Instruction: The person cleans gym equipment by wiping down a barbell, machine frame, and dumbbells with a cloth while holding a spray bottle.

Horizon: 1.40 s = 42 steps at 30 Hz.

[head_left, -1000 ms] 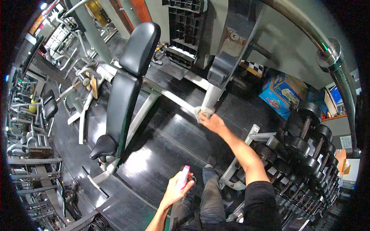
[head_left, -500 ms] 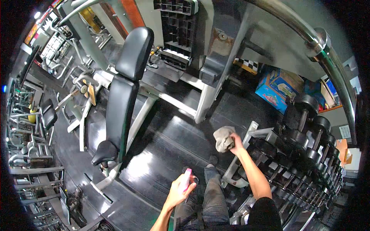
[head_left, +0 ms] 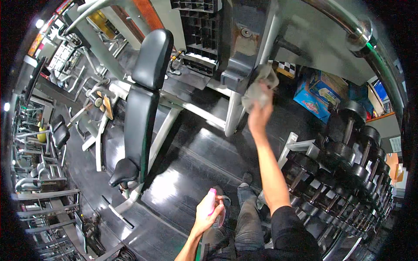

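Note:
My left hand (head_left: 205, 214) is wrapped round a spray bottle with a pink head (head_left: 212, 198) and a clear body, low in front of my legs. My right hand (head_left: 260, 114) reaches forward, closed on a light grey cloth (head_left: 257, 93), which is blurred by motion. The cloth is beside the upright post (head_left: 235, 104) of the bench's frame; I cannot tell whether it touches it. Left of my hands stands a black padded weight bench (head_left: 141, 113) with a tilted backrest and a small seat (head_left: 125, 171).
A rack of black dumbbells (head_left: 344, 154) stands close on my right. Blue cartons (head_left: 311, 102) sit on the floor behind it. A thick metal bar (head_left: 339, 19) crosses the upper right. Other gym machines (head_left: 39, 169) fill the far left.
My right hand has swung forward and up with the cloth, from near the dumbbell rack to the frame's upright. My left hand still holds the spray bottle, nearly in place.

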Available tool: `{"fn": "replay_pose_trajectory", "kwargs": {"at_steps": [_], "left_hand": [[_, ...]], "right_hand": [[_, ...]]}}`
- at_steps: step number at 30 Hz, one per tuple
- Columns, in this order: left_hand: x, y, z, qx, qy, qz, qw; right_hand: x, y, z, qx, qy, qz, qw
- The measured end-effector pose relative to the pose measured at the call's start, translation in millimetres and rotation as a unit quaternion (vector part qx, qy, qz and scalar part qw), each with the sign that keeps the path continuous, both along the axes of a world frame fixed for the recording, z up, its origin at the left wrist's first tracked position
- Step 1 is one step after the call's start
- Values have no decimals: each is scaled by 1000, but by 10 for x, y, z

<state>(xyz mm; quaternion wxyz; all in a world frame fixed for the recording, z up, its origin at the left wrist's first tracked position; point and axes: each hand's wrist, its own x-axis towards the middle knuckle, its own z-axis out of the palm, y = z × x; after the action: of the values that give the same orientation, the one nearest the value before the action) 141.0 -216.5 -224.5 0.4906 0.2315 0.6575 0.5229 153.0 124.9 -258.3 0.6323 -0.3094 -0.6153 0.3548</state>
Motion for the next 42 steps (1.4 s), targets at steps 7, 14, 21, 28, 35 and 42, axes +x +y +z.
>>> {"fn": "replay_pose_trajectory", "kwargs": {"at_steps": [7, 14, 21, 28, 35, 42], "left_hand": [[-98, -41, -64, 13, -16, 13, 1000], [-131, 1, -46, -3, 32, 8, 999], [-120, 38, -130, -2, 56, -13, 998], [-160, 132, -51, 18, 0, -3, 1000], [-229, 116, -73, 19, 38, -5, 999], [-169, 67, 2, 3, 90, -27, 996]], "right_hand": [[-236, -462, -1418, -50, -216, -86, 971], [-14, -933, -2757, -631, 219, -2, 744], [-165, -93, -1082, -414, 295, 13, 861], [-166, 555, -408, -231, 272, 26, 934], [-196, 812, -1828, -385, 0, 82, 919], [-208, 569, -2690, -553, 212, 129, 795]]}}
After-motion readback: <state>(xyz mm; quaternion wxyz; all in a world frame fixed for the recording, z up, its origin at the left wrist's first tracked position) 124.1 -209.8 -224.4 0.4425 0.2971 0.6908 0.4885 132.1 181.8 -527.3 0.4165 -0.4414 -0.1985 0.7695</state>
